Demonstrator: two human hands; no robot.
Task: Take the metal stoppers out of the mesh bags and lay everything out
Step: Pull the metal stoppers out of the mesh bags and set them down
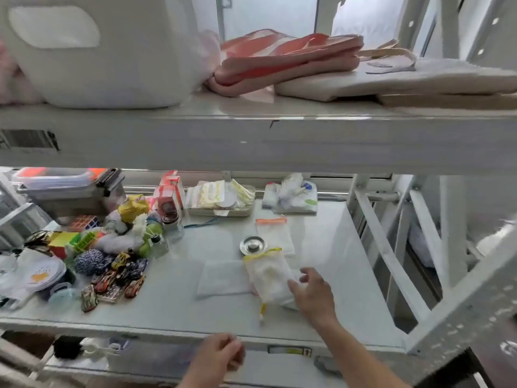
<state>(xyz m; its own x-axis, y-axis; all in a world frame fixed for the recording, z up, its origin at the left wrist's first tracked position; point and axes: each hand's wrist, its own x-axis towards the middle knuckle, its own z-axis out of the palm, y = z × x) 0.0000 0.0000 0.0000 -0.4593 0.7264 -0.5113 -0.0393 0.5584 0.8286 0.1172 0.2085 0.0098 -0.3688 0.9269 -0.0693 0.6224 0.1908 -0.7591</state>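
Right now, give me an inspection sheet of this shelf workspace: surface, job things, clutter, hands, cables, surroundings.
Surface: pale shelf, bare at front centre.
Job's things: one metal stopper lies out, uncovered; orange-trimmed mesh bag flat behind it; yellow-trimmed mesh bag bulging, contents unclear; a flat white pouch beside it.
Clutter: toy cars, puzzle cubes, small jars crowd the left.
Hands: right hand resting on the yellow-trimmed bag, fingers spread; left hand loosely curled at the shelf edge, contents unclear.
Cables: nothing seen.
Surroundings: upper shelf holds a white tub and folded cloth.
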